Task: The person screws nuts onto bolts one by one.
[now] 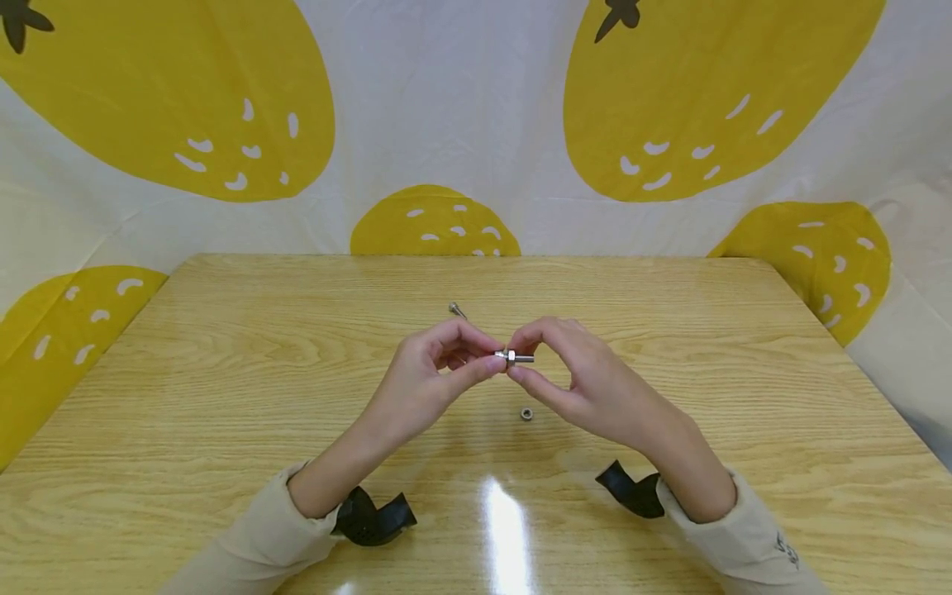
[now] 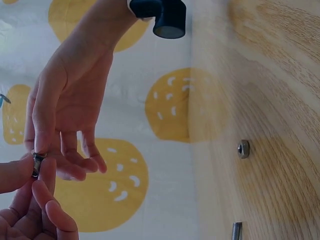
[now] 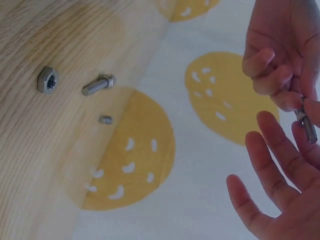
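Note:
My left hand (image 1: 424, 376) pinches the head end of a metal bolt (image 1: 526, 359) between thumb and forefinger, above the table. The bolt lies level, its bare threaded end pointing right. A hex nut (image 1: 511, 356) sits around its shank. From the right, my right hand (image 1: 587, 384) has thumb and forefinger on opposite sides of this nut. The fingertips hide most of the bolt's head end. In the right wrist view, the bolt's threaded tip (image 3: 311, 132) sticks out past the fingers.
A loose nut (image 1: 526, 414) rests on the wooden table (image 1: 223, 364), nearer than the hands. Behind the left hand lies another bolt (image 1: 456, 310), with something ring-like near one end in the right wrist view. A small metal cylinder (image 3: 105, 120) lies close to it.

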Demonstrator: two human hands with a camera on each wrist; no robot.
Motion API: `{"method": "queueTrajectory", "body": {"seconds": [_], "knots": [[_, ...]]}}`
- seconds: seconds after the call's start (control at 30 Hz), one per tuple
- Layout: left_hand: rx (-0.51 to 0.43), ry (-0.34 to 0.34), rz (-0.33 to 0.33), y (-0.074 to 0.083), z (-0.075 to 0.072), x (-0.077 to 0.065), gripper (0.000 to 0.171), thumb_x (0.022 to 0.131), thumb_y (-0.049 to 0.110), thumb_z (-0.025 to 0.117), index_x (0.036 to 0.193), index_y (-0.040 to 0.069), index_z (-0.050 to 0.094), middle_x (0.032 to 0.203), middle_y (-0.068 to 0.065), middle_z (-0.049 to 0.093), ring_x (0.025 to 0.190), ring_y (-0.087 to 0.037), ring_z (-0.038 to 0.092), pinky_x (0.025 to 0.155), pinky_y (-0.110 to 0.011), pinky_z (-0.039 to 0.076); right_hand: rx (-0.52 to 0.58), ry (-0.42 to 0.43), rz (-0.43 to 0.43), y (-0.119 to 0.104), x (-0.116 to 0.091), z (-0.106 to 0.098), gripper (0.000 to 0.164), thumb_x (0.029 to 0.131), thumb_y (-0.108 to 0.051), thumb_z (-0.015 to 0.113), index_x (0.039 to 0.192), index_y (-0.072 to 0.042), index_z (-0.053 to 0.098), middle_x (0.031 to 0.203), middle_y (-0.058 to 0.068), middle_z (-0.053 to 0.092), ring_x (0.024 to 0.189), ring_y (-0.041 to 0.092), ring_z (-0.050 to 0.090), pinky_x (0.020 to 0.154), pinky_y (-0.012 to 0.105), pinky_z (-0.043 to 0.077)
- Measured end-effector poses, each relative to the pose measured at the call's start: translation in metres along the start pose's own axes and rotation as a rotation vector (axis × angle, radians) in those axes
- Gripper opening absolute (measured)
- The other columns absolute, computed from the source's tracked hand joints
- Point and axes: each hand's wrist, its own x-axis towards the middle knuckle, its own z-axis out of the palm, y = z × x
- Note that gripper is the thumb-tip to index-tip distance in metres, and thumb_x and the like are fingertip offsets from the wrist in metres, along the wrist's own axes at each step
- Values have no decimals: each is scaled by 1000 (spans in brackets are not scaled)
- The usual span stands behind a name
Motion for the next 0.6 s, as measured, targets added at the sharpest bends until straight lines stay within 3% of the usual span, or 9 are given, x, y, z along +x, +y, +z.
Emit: {"method": "queueTrajectory", "body": {"seconds": [0.43,0.6], "knots": [[-11,-17,25,0,0,0,11,87,13,66,96,9,64,90,-4,67,73,-16,60,61,-22,48,2,-2,-15,3,0,2,9,95,-19,54,98,-15,61,93,-7,62,90,6,53,82,31,42],[-11,-27,21,-1,1,-1,11,87,14,66,96,9,64,90,-4,69,72,-16,61,61,-24,49,-15,9,20,4,0,0,19,98,-22,47,95,-15,65,93,-6,63,95,9,55,87,36,42]]}}
